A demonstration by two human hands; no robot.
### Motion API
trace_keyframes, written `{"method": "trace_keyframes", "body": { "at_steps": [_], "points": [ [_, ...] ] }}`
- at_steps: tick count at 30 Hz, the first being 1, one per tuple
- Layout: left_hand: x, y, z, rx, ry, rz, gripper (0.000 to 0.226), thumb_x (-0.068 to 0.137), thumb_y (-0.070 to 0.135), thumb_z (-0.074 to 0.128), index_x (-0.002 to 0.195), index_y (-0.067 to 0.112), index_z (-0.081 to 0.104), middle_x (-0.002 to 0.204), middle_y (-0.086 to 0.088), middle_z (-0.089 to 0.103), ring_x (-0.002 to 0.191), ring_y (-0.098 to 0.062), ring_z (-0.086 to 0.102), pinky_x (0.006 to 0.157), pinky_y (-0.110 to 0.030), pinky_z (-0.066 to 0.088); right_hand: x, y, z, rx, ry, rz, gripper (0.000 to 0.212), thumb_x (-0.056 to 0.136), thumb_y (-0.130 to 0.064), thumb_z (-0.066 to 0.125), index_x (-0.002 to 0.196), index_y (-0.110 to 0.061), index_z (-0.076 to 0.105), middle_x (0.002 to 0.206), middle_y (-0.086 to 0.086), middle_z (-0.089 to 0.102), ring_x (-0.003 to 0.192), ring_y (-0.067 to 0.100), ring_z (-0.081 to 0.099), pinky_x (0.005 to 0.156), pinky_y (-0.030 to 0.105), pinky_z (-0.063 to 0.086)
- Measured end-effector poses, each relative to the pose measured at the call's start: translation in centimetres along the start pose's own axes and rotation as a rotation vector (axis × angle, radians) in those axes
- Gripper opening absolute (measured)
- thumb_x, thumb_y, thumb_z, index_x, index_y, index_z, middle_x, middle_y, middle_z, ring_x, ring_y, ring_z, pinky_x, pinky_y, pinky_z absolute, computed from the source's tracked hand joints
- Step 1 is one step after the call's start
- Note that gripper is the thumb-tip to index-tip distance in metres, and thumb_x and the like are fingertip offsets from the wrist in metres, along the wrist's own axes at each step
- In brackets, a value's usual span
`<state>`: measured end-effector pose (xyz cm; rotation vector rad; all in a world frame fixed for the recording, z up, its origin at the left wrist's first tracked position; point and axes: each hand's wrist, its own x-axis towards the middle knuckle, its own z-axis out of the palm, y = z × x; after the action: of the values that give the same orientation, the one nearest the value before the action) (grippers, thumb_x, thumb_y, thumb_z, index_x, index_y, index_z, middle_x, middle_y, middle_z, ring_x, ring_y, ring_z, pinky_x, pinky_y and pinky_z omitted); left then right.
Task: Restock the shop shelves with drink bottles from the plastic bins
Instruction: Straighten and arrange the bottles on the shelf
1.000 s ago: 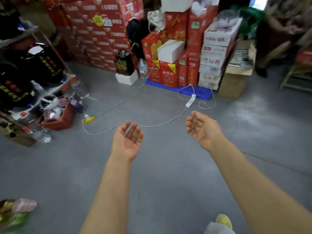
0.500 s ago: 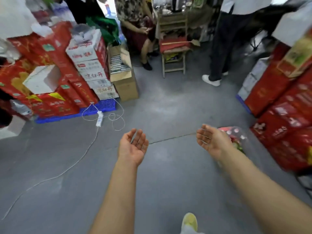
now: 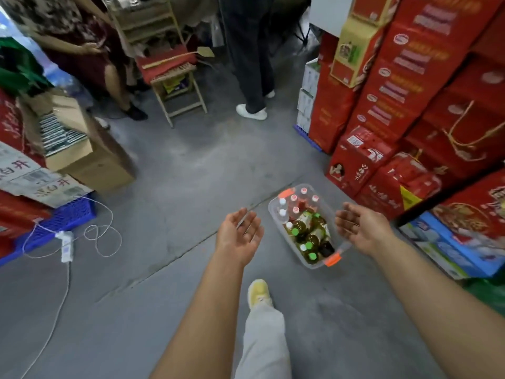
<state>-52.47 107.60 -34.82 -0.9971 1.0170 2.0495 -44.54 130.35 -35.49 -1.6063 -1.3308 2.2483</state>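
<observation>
the grey concrete floor [image 3: 191, 173] fills most of the view. stacks of red cartons [image 3: 410, 91] wall off the right side, and a brown cardboard box [image 3: 101, 168] sits on the left. a wooden folding chair [image 3: 175, 86] stands at the far end, with a person in dark trousers [image 3: 251, 50] on their feet just beside it. the clear plastic bin [image 3: 311, 265] rests on the floor near the foot of the red cartons and has orange latches at both ends. the left hand [image 3: 240, 233] hangs to the left of the bin and the right hand [image 3: 358, 228] over its right edge. both are palm up, fingers loose and spread, holding nothing. inside the bin stand the drink bottles [image 3: 303, 233], green-capped ones nearer and pale-capped ones farther. a yellow shoe [image 3: 258, 292] steps forward below the hands. a white power strip [image 3: 66, 246] lies on the floor far left.
</observation>
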Motion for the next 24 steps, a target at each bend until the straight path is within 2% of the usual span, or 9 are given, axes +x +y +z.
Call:
{"method": "trace_keyframes", "body": {
  "at_steps": [2,4,9,13,17,22,24],
  "points": [
    [2.2,-0.2,1.1,0.01,0.026,-0.013,0.017,0.1,0.019,0.047,0.106,0.013,0.062,0.092,-0.004,0.066,0.08,-0.018,0.062,0.072,-0.032,0.05,2.7,-0.7,-0.2,-0.019,0.018,0.028,0.019,0.101,-0.012,0.047,0.086,-0.011,0.058,0.071,0.007,0.061,0.062,0.018,0.057,0.059,0.029,0.048],
    [5.0,-0.2,2.4,0.01,0.064,-0.016,0.018,0.1,0.02,0.046,0.106,0.013,0.062,0.092,-0.004,0.066,0.08,-0.017,0.062,0.072,-0.032,0.05,5.9,-1.6,0.3,-0.041,0.031,0.048,0.018,0.101,-0.011,0.047,0.085,-0.011,0.057,0.074,0.007,0.059,0.062,0.018,0.056,0.059,0.03,0.047],
    [13.4,-0.4,6.8,-0.008,0.171,-0.058,0.015,0.1,0.018,0.047,0.102,0.012,0.061,0.093,-0.005,0.065,0.081,-0.018,0.061,0.086,-0.034,0.047,14.2,-4.5,2.9,-0.108,0.031,0.115,0.017,0.1,-0.007,0.048,0.085,-0.008,0.056,0.073,0.01,0.057,0.062,0.02,0.055,0.058,0.031,0.046],
    [19.3,-0.9,10.7,-0.009,0.22,-0.114,0.014,0.099,0.015,0.048,0.093,0.01,0.06,0.094,-0.007,0.064,0.079,-0.019,0.059,0.077,-0.033,0.049,20.2,-6.7,4.3,-0.186,0.035,0.159,0.022,0.099,-0.006,0.047,0.078,-0.005,0.054,0.07,0.011,0.054,0.061,0.021,0.053,0.058,0.03,0.044],
    [24.2,-1.6,13.2,-0.011,0.243,-0.115,0.015,0.099,0.014,0.049,0.108,0.008,0.059,0.094,-0.009,0.065,0.081,-0.02,0.061,0.073,-0.032,0.051,26.4,-8.0,4.9,-0.263,0.045,0.178,0.019,0.097,-0.006,0.05,0.08,-0.004,0.056,0.07,0.011,0.055,0.06,0.02,0.054,0.057,0.03,0.046],
    [29.8,-3.8,13.5,0.008,0.32,-0.137,0.014,0.1,0.014,0.047,0.105,0.007,0.059,0.097,-0.01,0.064,0.081,-0.02,0.06,0.068,-0.031,0.051,33.1,-6.6,5.5,-0.422,-0.007,0.209,0.017,0.096,-0.007,0.051,0.08,-0.005,0.057,0.069,0.011,0.055,0.058,0.02,0.053,0.055,0.029,0.047],
    [31.7,-5.1,13.0,0.006,0.356,-0.141,0.016,0.1,0.014,0.047,0.11,0.007,0.058,0.097,-0.009,0.066,0.083,-0.021,0.061,0.067,-0.032,0.051,35.4,-5.4,5.6,-0.504,-0.032,0.224,0.016,0.095,-0.006,0.053,0.079,-0.005,0.058,0.07,0.01,0.055,0.058,0.019,0.054,0.053,0.028,0.049]
  ]
}}
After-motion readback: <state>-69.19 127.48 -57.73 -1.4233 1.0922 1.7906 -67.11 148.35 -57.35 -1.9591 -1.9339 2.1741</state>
